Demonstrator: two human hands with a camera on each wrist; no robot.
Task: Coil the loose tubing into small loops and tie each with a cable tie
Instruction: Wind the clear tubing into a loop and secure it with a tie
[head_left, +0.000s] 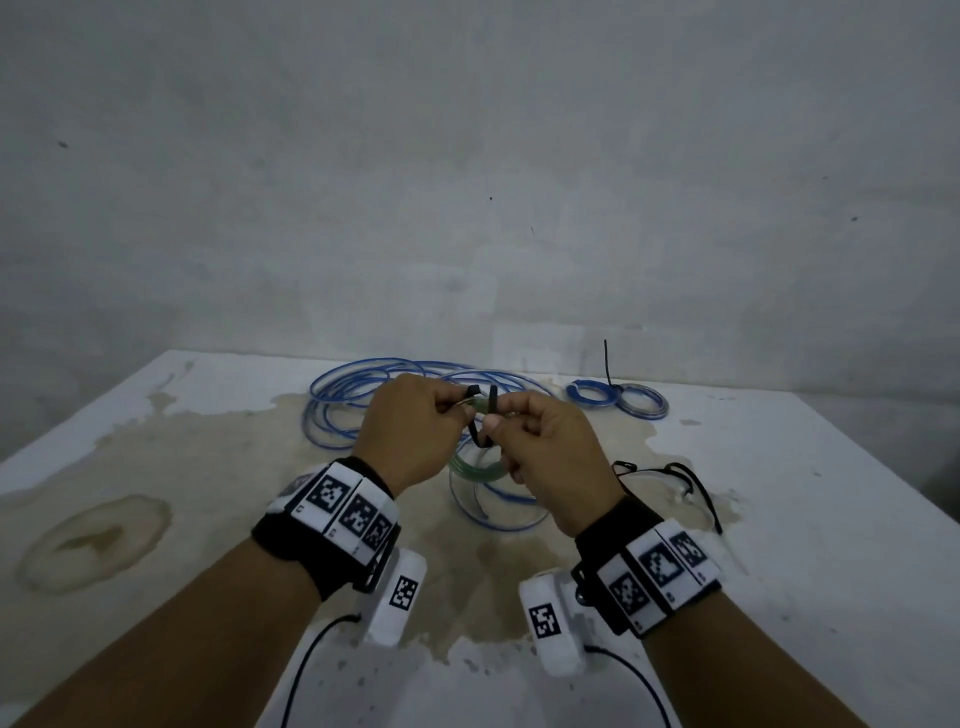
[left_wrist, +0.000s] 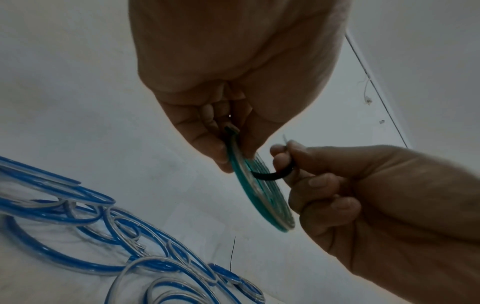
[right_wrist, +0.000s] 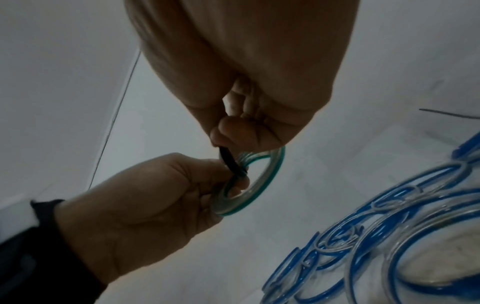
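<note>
At frame centre, above the bench (head_left: 779, 493), left hand (head_left: 410, 431) pinches the green coil (left_wrist: 259, 195); right hand (head_left: 550, 457) grips the cable tie (left_wrist: 267, 175). Risk: loosened pinch lets loops spring apart before locking.

1. My left hand (left_wrist: 233, 72) pinches the upper edge of a small green tubing coil (left_wrist: 255, 191), held on edge above the tabletop (left_wrist: 135, 127).
2. My right hand (left_wrist: 376, 197) grips a black cable tie (left_wrist: 270, 175) that curves through the coil's middle.
3. Loose blue tubing (left_wrist: 78, 232) lies in overlapping loops toward the tabletop's lower left.
</note>
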